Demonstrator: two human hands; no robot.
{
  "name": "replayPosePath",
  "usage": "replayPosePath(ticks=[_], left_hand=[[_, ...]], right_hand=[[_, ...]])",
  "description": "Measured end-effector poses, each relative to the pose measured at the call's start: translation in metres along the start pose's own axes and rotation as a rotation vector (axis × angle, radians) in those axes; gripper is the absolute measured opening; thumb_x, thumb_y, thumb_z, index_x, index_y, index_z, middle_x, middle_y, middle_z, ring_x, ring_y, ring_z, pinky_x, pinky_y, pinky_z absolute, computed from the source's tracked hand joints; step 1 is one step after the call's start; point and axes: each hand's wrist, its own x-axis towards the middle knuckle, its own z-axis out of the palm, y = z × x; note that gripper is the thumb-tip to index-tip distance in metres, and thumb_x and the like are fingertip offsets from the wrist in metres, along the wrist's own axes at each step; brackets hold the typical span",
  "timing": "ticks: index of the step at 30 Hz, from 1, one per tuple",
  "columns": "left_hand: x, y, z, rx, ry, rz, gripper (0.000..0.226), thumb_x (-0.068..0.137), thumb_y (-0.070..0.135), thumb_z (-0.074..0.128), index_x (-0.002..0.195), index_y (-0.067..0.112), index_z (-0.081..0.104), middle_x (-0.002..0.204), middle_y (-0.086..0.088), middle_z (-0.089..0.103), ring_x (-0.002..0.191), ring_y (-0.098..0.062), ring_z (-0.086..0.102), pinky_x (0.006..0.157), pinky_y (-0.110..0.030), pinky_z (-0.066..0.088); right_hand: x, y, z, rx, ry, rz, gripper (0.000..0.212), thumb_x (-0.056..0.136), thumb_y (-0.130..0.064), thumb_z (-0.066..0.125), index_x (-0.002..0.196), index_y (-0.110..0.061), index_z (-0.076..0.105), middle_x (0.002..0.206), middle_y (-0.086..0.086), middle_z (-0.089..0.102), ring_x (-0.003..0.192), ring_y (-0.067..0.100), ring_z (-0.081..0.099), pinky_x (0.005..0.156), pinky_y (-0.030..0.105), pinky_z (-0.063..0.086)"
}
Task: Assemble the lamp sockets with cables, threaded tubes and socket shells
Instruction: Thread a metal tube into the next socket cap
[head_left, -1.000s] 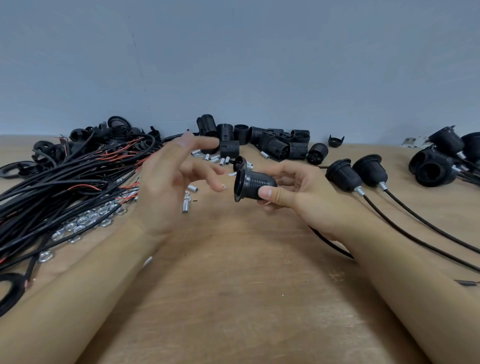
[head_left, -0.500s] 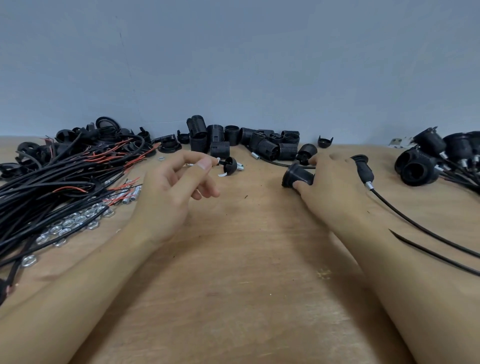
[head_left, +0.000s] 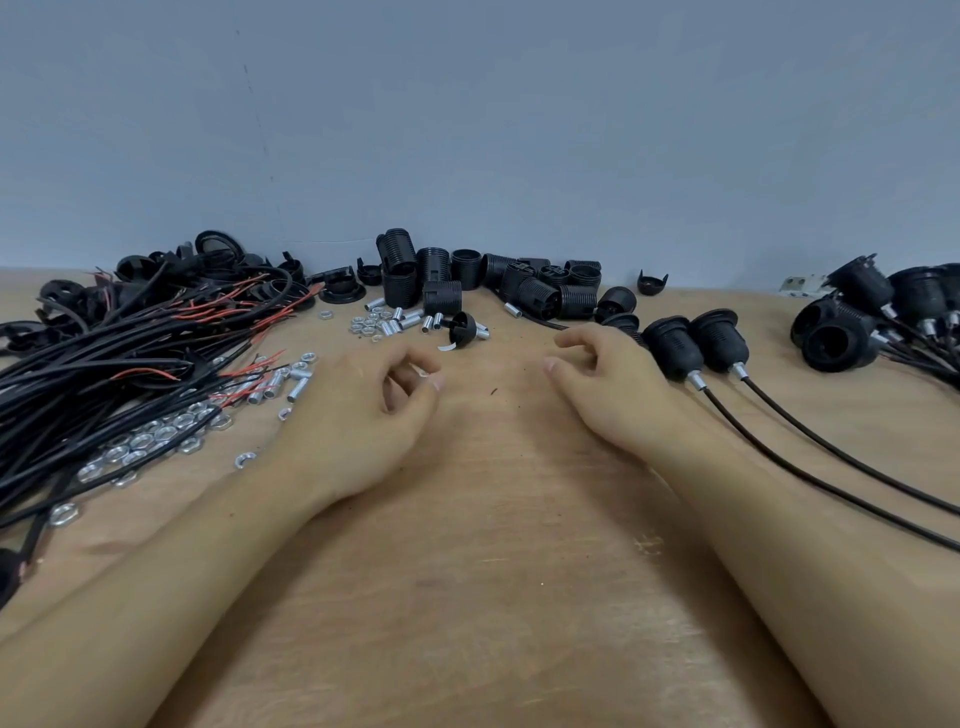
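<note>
Both hands are just resting on the wooden tabletop (head_left: 467, 597) near its middle, holding nothing as far as I can see. The left hand (head_left: 358, 415) is lying with its fingers loosely curled, thumb and forefinger almost meeting, and the right hand (head_left: 608, 384) is sitting the same way, fingers relaxed and bent. Right beside the right hand, two assembled lamp sockets (head_left: 696, 345) are lying side by side, their black cables (head_left: 831, 467) trailing off toward the right edge. A bundle of loose black cables (head_left: 104, 374) with red wire ends is sprawling along the left edge, with silver nuts (head_left: 150, 441) and short threaded tubes (head_left: 296, 387) scattered next to it. Black socket shells (head_left: 488, 283) are piling up along the far edge by the wall, and more finished sockets (head_left: 878, 322) are heaping at the far right corner.
</note>
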Motion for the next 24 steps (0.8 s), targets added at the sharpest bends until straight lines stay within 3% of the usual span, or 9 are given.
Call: replayPosePath(ticks=[2,8,10,13,17,21,24], left_hand=[[0.004,-0.008,-0.005,0.133,0.018,-0.007,0.007,0.089,0.032,0.064,0.096,0.032,0.066,0.080,0.013,0.061,0.077,0.001,0.054,0.072,-0.024,0.039],[0.016,-0.032,-0.028,0.489,0.022,-0.183,0.017,0.087,0.028,0.063,0.102,0.023,0.069,0.105,0.000,0.062,0.108,-0.024,0.054,0.085,-0.033,0.041],[0.015,-0.033,-0.030,0.487,0.005,-0.187,0.016,0.088,0.026,0.062,0.099,0.022,0.073,0.100,0.002,0.067,0.099,-0.020,0.058,0.076,-0.030,0.042],[0.014,-0.029,-0.030,0.457,-0.022,-0.177,0.015,0.092,0.026,0.061,0.098,0.023,0.075,0.090,0.006,0.066,0.081,-0.013,0.055,0.063,-0.026,0.038],[0.018,-0.027,-0.035,0.413,-0.004,-0.218,0.015,0.094,0.021,0.058,0.097,0.022,0.073,0.093,0.005,0.069,0.084,-0.015,0.059,0.069,-0.028,0.043],[0.018,-0.027,-0.039,0.428,-0.036,-0.249,0.011,0.091,0.029,0.063,0.086,0.022,0.068,0.079,0.010,0.063,0.070,-0.002,0.053,0.054,-0.021,0.036],[0.014,-0.025,-0.040,0.416,-0.097,-0.235,0.017,0.083,0.042,0.070,0.085,0.026,0.065,0.081,0.010,0.063,0.076,-0.002,0.054,0.058,-0.021,0.038]], right_hand=[[0.000,0.001,-0.001,-0.015,0.033,-0.011,0.034,0.093,-0.033,0.063,0.125,-0.022,0.060,0.132,-0.002,0.055,0.113,0.011,0.049,0.087,0.022,0.032],[-0.005,-0.004,0.004,-0.041,-0.030,-0.056,0.023,0.094,-0.035,0.061,0.115,-0.026,0.064,0.128,-0.005,0.055,0.119,0.012,0.050,0.088,0.026,0.035],[-0.007,-0.008,0.006,-0.042,-0.043,-0.087,0.023,0.094,-0.035,0.061,0.115,-0.027,0.064,0.128,-0.007,0.056,0.117,0.011,0.051,0.090,0.028,0.039],[-0.011,-0.012,0.009,-0.030,-0.041,-0.139,0.024,0.094,-0.034,0.062,0.116,-0.026,0.064,0.120,-0.010,0.060,0.103,0.008,0.053,0.082,0.024,0.036],[-0.013,-0.016,0.010,-0.029,-0.051,-0.196,0.022,0.094,-0.035,0.062,0.114,-0.028,0.066,0.107,-0.014,0.063,0.084,0.002,0.055,0.069,0.019,0.038],[-0.015,-0.017,0.011,-0.049,-0.052,-0.224,0.018,0.094,-0.035,0.061,0.110,-0.029,0.067,0.089,-0.022,0.058,0.078,-0.009,0.052,0.064,0.002,0.035],[-0.014,-0.018,0.012,-0.054,-0.073,-0.218,0.013,0.094,-0.033,0.062,0.104,-0.028,0.068,0.080,-0.024,0.056,0.075,-0.005,0.050,0.062,0.007,0.033]])
